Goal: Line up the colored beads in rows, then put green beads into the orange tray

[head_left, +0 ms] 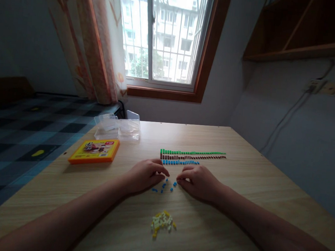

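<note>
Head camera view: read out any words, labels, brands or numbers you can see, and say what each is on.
Orange box, lid: some print beside a picture, too small and blurred to read.
Nothing else in view carries any text that can be read.

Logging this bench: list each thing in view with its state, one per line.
Left hand: on table, fingers curled, beside loose blue pieces.
Right hand: on table, fingertips pinched near them.
Loose blue pieces: scattered between the hands.
Blue row: lined up, shortest.
Brown row: lined up.
Green row: lined up, farthest.
Yellow pile: heaped, apart from hands.
Orange box: flat, shut.
Clear case: open or shut unclear.
Curtain: drawn aside.
</note>
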Action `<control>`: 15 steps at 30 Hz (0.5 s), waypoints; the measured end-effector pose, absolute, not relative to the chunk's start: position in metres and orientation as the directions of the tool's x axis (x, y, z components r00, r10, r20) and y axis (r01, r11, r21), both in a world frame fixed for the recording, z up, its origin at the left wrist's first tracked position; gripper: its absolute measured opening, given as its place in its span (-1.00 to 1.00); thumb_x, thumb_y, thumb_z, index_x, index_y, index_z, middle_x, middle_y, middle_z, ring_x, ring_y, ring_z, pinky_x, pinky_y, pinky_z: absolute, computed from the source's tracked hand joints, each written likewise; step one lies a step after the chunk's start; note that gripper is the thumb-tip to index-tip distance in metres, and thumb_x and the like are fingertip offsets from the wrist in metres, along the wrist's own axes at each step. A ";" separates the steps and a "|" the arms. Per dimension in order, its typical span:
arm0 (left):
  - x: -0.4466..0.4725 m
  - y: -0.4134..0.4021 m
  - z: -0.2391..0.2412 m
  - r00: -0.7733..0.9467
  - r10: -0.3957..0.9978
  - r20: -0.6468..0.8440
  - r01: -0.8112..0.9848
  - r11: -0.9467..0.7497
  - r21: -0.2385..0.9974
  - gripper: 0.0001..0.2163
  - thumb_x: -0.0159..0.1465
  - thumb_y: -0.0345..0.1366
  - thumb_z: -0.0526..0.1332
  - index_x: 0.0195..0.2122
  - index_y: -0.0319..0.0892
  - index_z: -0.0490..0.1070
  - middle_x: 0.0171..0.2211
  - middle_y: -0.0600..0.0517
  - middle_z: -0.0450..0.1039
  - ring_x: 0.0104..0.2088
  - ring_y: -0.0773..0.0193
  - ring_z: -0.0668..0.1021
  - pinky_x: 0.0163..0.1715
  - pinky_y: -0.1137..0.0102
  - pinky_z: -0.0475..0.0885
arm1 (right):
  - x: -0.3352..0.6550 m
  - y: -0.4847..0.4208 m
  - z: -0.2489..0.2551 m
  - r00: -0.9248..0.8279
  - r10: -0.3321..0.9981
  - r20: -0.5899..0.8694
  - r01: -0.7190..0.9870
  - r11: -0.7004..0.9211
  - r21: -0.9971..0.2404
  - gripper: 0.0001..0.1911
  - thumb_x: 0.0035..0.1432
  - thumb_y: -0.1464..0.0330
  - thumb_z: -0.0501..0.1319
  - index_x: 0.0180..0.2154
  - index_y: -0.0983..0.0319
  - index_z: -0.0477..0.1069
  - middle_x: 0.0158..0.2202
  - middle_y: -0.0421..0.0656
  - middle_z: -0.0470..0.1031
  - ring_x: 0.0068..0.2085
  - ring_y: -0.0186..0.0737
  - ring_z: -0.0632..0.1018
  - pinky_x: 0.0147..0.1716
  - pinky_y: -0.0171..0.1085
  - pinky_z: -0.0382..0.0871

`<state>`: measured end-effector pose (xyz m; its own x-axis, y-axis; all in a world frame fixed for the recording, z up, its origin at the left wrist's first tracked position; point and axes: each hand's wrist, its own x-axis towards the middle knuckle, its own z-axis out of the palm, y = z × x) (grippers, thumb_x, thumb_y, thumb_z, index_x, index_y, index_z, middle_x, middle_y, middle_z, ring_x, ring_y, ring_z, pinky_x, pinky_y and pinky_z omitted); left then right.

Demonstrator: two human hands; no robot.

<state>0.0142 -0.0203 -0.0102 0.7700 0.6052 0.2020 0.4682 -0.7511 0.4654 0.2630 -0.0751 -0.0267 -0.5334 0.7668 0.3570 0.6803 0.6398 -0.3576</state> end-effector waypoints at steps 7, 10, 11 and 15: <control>0.015 -0.023 -0.012 0.808 0.558 0.190 0.467 -0.803 0.372 -0.80 0.35 -0.23 0.20 -0.17 0.05 0.66 -0.20 0.02 0.49 -0.28 0.28 0.53 -0.23 0.39 0.39 | 0.265 -0.077 -0.024 -0.527 0.779 0.339 0.684 0.626 -0.376 -0.82 0.23 0.43 0.22 -0.31 0.17 0.62 -0.31 -0.17 0.61 -0.30 -0.27 0.56 -0.26 -0.33 0.35; 0.015 -0.023 -0.011 0.803 0.567 0.183 0.474 -0.795 0.379 -0.81 0.34 -0.25 0.20 -0.19 0.00 0.65 -0.20 0.01 0.51 -0.26 0.27 0.54 -0.22 0.40 0.39 | 0.264 -0.073 -0.026 -0.492 0.799 0.346 0.695 0.599 -0.398 -0.84 0.20 0.45 0.24 -0.33 0.18 0.62 -0.33 -0.19 0.61 -0.35 -0.30 0.54 -0.29 -0.34 0.34; 0.015 -0.023 -0.011 0.803 0.568 0.181 0.474 -0.792 0.386 -0.81 0.34 -0.27 0.20 -0.19 -0.01 0.64 -0.20 0.01 0.51 -0.26 0.27 0.55 -0.22 0.41 0.39 | 0.264 -0.072 -0.028 -0.477 0.807 0.348 0.697 0.589 -0.409 -0.84 0.18 0.46 0.25 -0.33 0.18 0.62 -0.33 -0.19 0.61 -0.36 -0.31 0.53 -0.31 -0.35 0.34; 0.017 -0.020 -0.009 0.795 0.584 0.163 0.476 -0.768 0.428 -0.81 0.30 -0.33 0.19 -0.24 -0.07 0.63 -0.20 0.01 0.53 -0.27 0.29 0.55 -0.24 0.44 0.39 | 0.263 -0.066 -0.033 -0.433 0.825 0.362 0.692 0.562 -0.453 -0.86 0.17 0.47 0.28 -0.33 0.18 0.63 -0.34 -0.20 0.61 -0.38 -0.33 0.52 -0.34 -0.36 0.33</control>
